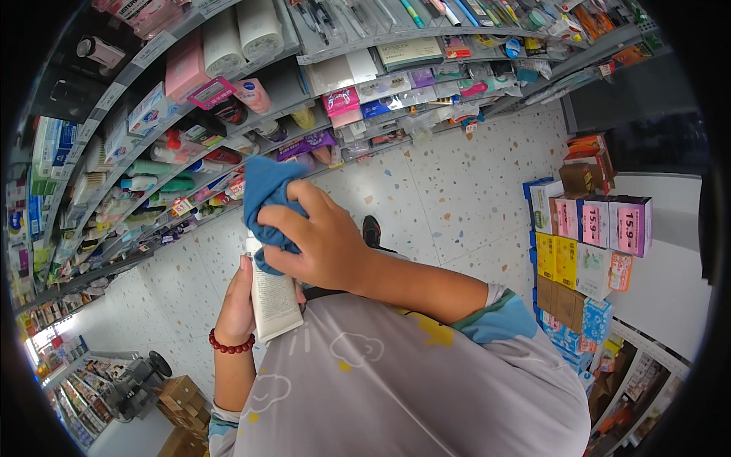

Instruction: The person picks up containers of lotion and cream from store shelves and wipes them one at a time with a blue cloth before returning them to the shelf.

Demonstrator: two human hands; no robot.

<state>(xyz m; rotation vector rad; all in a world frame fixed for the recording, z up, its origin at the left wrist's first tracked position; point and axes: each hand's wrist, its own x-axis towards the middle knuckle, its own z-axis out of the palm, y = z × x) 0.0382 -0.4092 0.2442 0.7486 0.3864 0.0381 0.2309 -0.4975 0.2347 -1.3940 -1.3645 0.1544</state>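
A white squeeze tube with small print on its side is gripped in my left hand, its flat crimped end towards my body. A red bead bracelet circles that wrist. My right hand clutches a crumpled blue cloth and presses it around the upper, cap end of the tube. The cloth and fingers hide most of that end. Both hands are in front of my chest, over the speckled floor and close to the stocked shelves.
Shop shelves with toiletries, price tags and a pink sign curve along the left and far side. Pens fill a top tray. Stacked boxed goods stand at the right. Cardboard boxes and a fan are at the lower left.
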